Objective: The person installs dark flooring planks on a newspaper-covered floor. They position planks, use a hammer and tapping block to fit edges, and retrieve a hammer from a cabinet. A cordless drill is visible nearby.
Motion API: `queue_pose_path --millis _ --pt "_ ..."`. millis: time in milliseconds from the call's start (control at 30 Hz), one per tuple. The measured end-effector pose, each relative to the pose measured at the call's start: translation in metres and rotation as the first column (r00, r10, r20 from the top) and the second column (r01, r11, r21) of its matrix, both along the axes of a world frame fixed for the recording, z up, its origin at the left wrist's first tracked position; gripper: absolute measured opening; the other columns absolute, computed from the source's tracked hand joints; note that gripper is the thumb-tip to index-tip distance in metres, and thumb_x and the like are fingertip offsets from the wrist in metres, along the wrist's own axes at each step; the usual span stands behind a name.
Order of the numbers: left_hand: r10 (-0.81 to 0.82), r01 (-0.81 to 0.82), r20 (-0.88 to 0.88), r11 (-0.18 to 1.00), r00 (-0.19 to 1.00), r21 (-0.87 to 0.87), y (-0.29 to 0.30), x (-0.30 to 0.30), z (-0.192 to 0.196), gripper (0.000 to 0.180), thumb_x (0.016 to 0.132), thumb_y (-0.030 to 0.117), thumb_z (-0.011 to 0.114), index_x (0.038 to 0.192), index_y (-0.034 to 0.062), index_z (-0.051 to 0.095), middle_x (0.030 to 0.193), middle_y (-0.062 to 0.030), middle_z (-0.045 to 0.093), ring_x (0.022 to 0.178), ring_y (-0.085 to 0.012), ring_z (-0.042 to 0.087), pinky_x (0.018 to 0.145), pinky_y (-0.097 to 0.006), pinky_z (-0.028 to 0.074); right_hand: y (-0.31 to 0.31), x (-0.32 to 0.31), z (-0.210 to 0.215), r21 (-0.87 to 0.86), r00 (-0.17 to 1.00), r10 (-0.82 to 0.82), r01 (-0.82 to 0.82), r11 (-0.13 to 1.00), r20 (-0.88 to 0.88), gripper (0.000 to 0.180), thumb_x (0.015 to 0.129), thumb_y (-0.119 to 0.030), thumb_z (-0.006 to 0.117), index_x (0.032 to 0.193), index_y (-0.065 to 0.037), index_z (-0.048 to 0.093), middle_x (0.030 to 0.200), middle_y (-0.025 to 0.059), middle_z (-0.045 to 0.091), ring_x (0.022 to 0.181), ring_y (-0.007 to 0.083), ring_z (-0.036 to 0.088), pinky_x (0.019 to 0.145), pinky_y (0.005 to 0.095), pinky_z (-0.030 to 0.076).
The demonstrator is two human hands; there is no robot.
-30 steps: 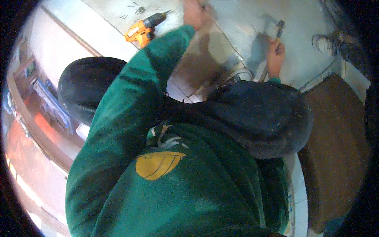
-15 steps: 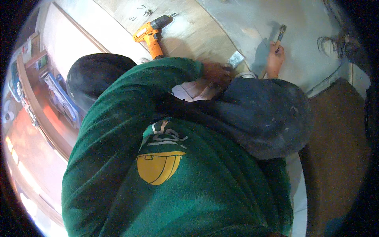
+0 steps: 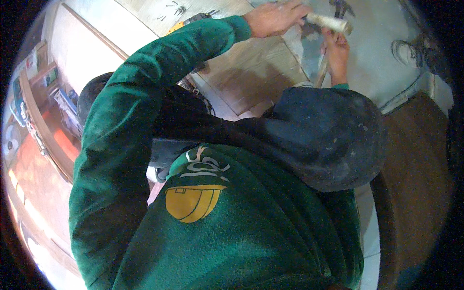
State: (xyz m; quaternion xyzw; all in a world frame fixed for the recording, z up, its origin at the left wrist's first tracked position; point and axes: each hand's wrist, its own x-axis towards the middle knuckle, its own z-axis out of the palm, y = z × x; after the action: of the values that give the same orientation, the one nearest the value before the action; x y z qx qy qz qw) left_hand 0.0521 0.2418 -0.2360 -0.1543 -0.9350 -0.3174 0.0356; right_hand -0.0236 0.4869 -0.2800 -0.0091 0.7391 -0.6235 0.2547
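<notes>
My left hand (image 3: 278, 19) reaches far forward and to the right. Its fingers are closed on a pale, thick cylindrical handle (image 3: 329, 22), blurred by motion; whatever is fixed to its other end is hidden by the hand. Just below, my right hand (image 3: 337, 54) grips the wooden shaft of a hammer (image 3: 322, 71), whose dark head (image 3: 342, 7) shows at the top edge beyond the pale handle. Both hands are over the grey floor beside the wood-look boards (image 3: 251, 63). My dark-trousered knee (image 3: 333, 140) bulges up nearer to me.
An orange cordless drill (image 3: 176, 27) lies on the boards, mostly behind my left sleeve. Several small dark screws (image 3: 179, 9) are scattered beyond it. A thin cable (image 3: 402, 52) curls at the right, past a brown surface (image 3: 418, 164). Shelving (image 3: 60, 159) with items stands at the left.
My left hand has swung up and right from beside my knee, where a flat metal blade showed by it. My right hand has shifted slightly; the hammer's head has moved farther away.
</notes>
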Motion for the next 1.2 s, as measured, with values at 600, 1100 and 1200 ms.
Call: queue_pose_path --millis 600,1100,1200 --pt "0.414 -0.422 0.081 0.885 0.907 0.195 -0.072 -0.011 -0.029 0.082 0.083 0.035 0.081 0.150 0.0061 0.044 0.148 -0.0246 0.048 0.140 -0.0430 0.045 0.116 -0.046 0.039 -0.082 -0.049 0.164 -0.075 0.942 0.088 -0.118 0.990 -0.324 0.022 0.099 -0.020 0.067 0.086 -0.003 0.062 0.068 0.0024 0.063 0.057 0.0118 0.059 0.053 0.0279 0.048" --pt "0.503 -0.516 0.154 0.744 0.851 0.424 -0.047 -0.034 -0.098 0.029 0.082 0.016 0.076 0.106 0.0018 0.071 0.096 -0.0238 0.071 0.089 -0.0424 0.068 0.080 -0.048 0.053 -0.107 -0.075 0.147 0.004 0.931 0.164 -0.173 0.985 -0.325 0.026 0.099 -0.025 0.067 0.092 0.000 0.066 0.074 0.0080 0.068 0.056 0.0151 0.063 0.052 0.0289 0.051" --pt "0.470 -0.496 0.177 0.745 0.865 0.446 -0.050 -0.035 -0.096 0.027 0.082 0.015 0.076 0.105 0.0020 0.071 0.094 -0.0232 0.072 0.088 -0.0410 0.069 0.080 -0.048 0.053 -0.106 -0.082 0.134 -0.088 0.918 0.184 -0.228 0.970 -0.351 0.027 0.099 -0.026 0.068 0.094 0.000 0.066 0.075 0.0077 0.068 0.056 0.0150 0.063 0.052 0.0287 0.051"
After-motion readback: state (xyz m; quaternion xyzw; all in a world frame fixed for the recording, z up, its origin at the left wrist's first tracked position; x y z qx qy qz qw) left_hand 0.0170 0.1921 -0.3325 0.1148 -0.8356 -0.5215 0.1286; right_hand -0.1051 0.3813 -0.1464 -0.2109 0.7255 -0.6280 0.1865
